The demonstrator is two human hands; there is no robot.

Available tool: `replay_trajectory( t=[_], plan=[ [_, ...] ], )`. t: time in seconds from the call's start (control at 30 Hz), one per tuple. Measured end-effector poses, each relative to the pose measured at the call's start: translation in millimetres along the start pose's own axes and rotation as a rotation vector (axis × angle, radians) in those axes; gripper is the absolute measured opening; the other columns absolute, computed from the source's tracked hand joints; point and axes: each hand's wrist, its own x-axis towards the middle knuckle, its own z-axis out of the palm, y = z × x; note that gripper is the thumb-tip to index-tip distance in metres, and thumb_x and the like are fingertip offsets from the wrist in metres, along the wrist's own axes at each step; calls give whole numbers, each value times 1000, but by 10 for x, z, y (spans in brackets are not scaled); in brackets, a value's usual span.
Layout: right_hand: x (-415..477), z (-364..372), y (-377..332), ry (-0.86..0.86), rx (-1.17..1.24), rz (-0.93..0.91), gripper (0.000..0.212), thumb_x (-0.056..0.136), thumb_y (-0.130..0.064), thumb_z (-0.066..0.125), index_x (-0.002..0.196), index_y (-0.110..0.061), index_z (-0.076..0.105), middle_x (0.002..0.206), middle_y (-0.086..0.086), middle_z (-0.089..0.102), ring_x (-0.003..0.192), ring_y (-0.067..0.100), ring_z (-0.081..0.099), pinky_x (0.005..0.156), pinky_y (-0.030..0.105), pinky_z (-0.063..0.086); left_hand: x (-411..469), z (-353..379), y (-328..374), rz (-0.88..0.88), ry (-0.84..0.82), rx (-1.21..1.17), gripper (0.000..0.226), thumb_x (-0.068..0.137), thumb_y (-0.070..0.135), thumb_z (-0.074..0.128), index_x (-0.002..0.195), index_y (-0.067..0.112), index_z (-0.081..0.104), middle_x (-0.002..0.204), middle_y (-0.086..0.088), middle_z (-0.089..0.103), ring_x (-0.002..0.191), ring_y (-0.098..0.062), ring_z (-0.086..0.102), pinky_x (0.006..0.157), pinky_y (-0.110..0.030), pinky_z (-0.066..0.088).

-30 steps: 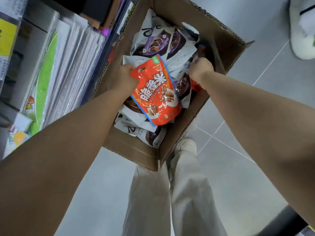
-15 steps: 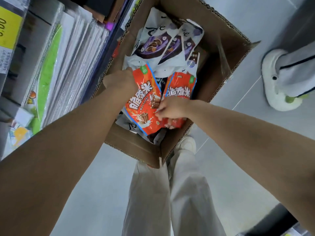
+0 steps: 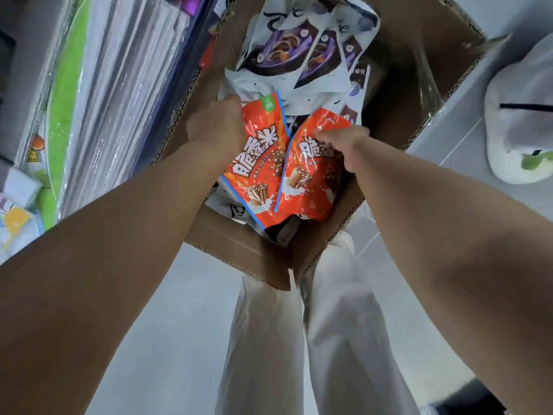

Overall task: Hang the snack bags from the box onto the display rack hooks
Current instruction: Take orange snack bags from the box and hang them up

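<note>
Inside cardboard box (image 3: pixel 398 85): white-and-purple snack bags (image 3: pixel 287 52), two orange snack bags. Left hand (image 3: pixel 215 127) grips left orange bag (image 3: pixel 257 163); right hand (image 3: pixel 344 145) pinches right orange bag (image 3: pixel 308 181).

Bright, soft, even light from overhead; pale floor (image 3: pixel 167 339) evenly lit, shadows faint. Inside of box (image 3: pixel 404 73) dimmer, esp. its wall twd frame right. Glare streaks on plastic-wrapped stock (image 3: pixel 128 85) at upper left, small glints on orange bags (image 3: pixel 260 163). White shoe (image 3: pixel 520 121) at right edge nr blown out. Heavy wide-angle stretch: forearms (image 3: pixel 89 295) balloon twd lower corners. Edges soft & smeared; centre print fairly sharp.
</note>
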Motion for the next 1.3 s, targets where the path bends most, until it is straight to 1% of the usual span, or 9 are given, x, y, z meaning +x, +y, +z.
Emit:
replay_trajectory(
  t=[0.07,0.2,0.33,0.53,0.67,0.83,0.9,1.07,1.3],
  plan=[
    [-47,-3,-42,37,-108,15,92,74,-47,72,139,-5,22,144,12,36,134,29,36,111,36,33,-22,-5,-28,-8,51,-82,24,94,25,46,112,12,56,113,-18,61,107,-39,56,81,-40,44],
    [-152,-38,-68,-107,-111,-46,33,79,-42,68,93,-17,52,138,9,49,126,26,49,101,34,44,-189,-39,-74,-40,79,-230,26,94,27,48,114,14,57,115,-16,61,108,-38,55,83,-38,44],
    [-404,-100,-33,126,-7,-49,83,64,-48,79,129,-14,41,129,4,53,119,24,53,100,37,46,-480,-97,-133,-74,66,-376,28,92,26,48,116,16,58,117,-15,62,110,-37,55,87,-38,45],
    [-746,-71,127,304,-97,-176,65,71,-43,77,122,-13,51,127,3,58,117,21,56,93,31,47,-930,-126,-248,-100,10,-538,14,90,25,53,98,18,61,105,-10,67,101,-32,60,84,-37,49],
    [-1016,-129,194,409,-204,-284,30,84,-25,63,109,-8,62,113,7,65,104,25,62,73,26,43,-1196,-204,-324,-94,9,-592,11,88,25,58,95,17,62,103,-11,67,99,-31,61,82,-35,47],
    [-1255,-87,179,281,-319,-405,15,91,-17,52,77,-13,57,115,11,65,110,26,60,90,30,47,-1378,-193,-367,-107,19,-671,7,86,22,59,80,23,55,83,-4,58,94,-30,62,77,-33,46],
    [-1321,-31,204,235,-286,-462,15,90,-8,47,86,-14,60,99,10,63,93,24,59,80,28,47,-1426,-196,-385,-139,40,-695,3,86,22,58,83,21,57,90,-10,64,95,-31,62,81,-37,49],
    [-1620,-54,386,11,-198,-518,35,92,1,41,64,-22,39,76,0,56,48,2,42,39,13,30,-1664,-372,-497,-179,109,-684,9,89,22,57,97,17,61,105,-9,66,100,-29,60,80,-33,45],
    [-2759,-180,169,102,-165,-737,18,96,-7,36,83,-16,44,73,6,50,60,15,44,53,28,38,-2413,-992,-822,-162,196,-558,18,89,12,44,101,18,56,106,-15,62,96,-37,57,75,-37,44]
  ],
)
